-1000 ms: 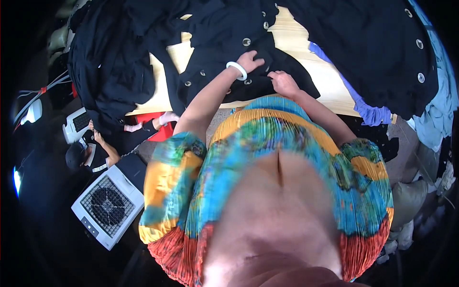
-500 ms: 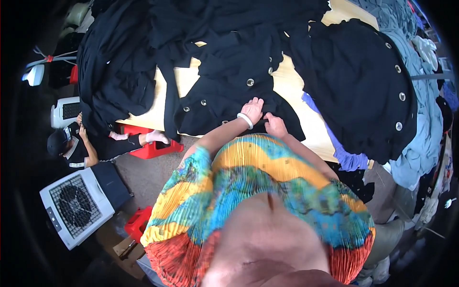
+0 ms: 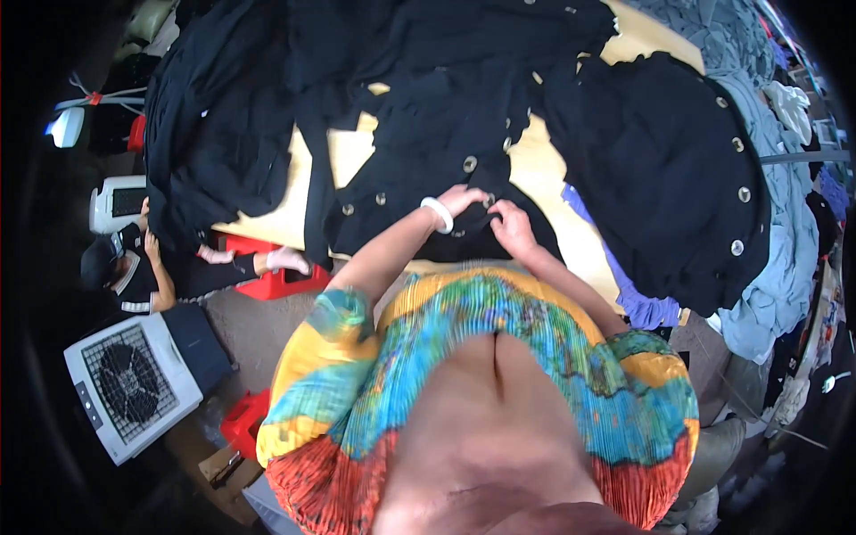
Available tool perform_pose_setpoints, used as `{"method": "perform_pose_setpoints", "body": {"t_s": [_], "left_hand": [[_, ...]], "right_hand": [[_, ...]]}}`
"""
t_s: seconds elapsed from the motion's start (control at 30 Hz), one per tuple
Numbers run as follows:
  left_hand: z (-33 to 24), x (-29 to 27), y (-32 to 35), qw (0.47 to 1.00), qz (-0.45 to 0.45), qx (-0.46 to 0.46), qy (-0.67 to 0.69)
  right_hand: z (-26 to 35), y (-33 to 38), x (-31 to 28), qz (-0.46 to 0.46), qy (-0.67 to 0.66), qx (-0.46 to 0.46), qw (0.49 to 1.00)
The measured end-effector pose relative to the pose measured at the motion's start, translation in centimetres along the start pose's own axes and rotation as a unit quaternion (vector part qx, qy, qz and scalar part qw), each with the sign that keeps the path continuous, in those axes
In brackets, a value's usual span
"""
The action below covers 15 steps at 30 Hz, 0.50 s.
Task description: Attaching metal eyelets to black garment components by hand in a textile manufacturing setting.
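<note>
Black rumpled cloth (image 3: 419,174), round shiny disc (image 3: 489,201), left hand (image 3: 458,201) and right hand (image 3: 514,232) beside it, grip unclear

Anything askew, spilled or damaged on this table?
No spill or damage shows. Slightly odd: the purple cloth beside the rightmost black garment is bunched at the front edge of the table, its color standing out against black.

Black garments (image 3: 428,125) are running past the top edge and covering much of the bench (image 3: 584,261), a round fastener (image 3: 489,201) beside the left hand (image 3: 458,200) is looking blurred (too small to make out), and draped cloth is partly hiding a co-worker (image 3: 147,281).
</note>
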<state>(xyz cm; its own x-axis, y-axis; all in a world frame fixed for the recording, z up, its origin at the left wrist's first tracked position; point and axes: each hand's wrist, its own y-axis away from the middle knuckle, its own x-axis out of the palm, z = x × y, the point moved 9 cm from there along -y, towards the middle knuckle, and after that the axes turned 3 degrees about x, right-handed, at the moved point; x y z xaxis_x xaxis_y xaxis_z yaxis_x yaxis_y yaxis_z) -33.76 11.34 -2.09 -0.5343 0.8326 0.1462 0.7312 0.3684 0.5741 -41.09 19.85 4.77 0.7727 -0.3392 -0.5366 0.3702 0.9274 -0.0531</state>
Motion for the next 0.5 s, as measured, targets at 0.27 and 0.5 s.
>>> {"method": "perform_pose_setpoints", "body": {"t_s": [0.27, 0.5], "left_hand": [[-2.3, -0.4, -0.5, 0.933, -0.074, 0.044, -0.349], [-2.6, 0.1, 0.8, 0.913, -0.036, -0.014, -0.406]], "right_hand": [[0.7, -0.7, -0.9, -0.016, 0.021, 0.040, 0.999], [1.5, -0.4, -0.3, 0.068, 0.127, 0.062, 0.988]]}}
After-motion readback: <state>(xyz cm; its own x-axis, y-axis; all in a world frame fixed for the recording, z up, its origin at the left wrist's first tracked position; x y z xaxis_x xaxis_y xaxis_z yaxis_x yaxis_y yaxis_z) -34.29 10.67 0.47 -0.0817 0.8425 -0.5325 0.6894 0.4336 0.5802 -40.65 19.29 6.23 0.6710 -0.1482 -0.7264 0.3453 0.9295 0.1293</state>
